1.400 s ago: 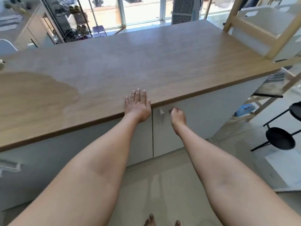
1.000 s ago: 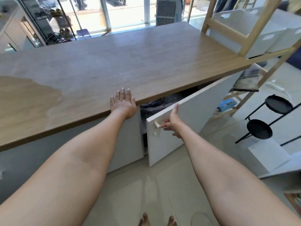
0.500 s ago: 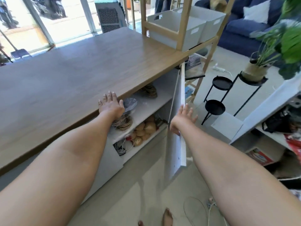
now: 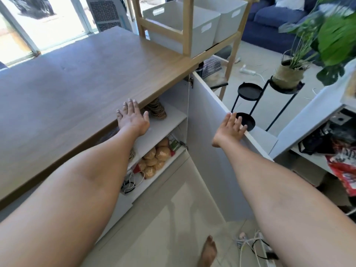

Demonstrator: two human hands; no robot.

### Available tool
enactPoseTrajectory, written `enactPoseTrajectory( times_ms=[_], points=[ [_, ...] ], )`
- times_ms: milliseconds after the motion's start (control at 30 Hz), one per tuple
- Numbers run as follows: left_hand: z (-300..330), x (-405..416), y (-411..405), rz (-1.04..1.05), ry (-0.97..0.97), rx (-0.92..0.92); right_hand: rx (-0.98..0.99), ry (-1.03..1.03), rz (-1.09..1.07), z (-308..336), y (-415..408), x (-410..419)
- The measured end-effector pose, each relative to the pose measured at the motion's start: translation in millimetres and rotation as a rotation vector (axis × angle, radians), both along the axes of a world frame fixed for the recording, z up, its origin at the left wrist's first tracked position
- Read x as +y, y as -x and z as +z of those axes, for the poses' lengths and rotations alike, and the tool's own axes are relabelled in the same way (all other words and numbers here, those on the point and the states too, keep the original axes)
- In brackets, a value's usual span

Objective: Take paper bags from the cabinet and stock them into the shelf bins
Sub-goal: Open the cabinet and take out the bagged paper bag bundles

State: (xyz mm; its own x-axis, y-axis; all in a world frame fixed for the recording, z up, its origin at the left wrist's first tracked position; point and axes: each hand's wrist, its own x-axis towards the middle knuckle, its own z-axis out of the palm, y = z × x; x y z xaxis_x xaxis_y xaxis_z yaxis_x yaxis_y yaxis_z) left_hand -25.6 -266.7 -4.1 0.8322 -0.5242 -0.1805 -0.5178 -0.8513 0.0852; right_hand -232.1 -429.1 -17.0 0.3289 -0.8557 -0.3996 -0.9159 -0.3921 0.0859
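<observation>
My left hand (image 4: 133, 118) flat on brown wooden tabletop (image 4: 77, 83) edge for balance, grip released. Right hand (image 4: 230, 130) splayed, steadying white cabinet door (image 4: 208, 135) wide. Crumpled brown paper bags (image 4: 154, 158) centre frame, lower cabinet shelf. White plastic shelf bins (image 4: 185, 22) top centre.

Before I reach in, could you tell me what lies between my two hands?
In the head view, the open cabinet's upper shelf and the door's hinged edge lie between the left hand and right hand.
</observation>
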Motion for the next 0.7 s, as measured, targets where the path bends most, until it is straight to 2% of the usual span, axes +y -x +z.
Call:
enactPoseTrajectory(
  times_ms=[267,367,467,567,700],
  points=[
    [-9,-33,2,0.087,0.008,-0.073,-0.073,0.052,-0.011,-4,15,-65],
    [-23,-37,21,-0.167,0.064,-0.218,-0.135,0.077,0.109,-7,4,-74],
    [-35,-47,37,-0.282,0.095,-0.126,-0.218,0.059,0.312,-14,-18,-77],
    [-47,-50,30,-0.141,0.090,0.013,-0.256,-0.020,0.481,-22,-50,-80],
    [-59,-54,9,-0.004,0.112,0.097,-0.284,-0.109,0.633,-37,-99,-85]
  ],
)
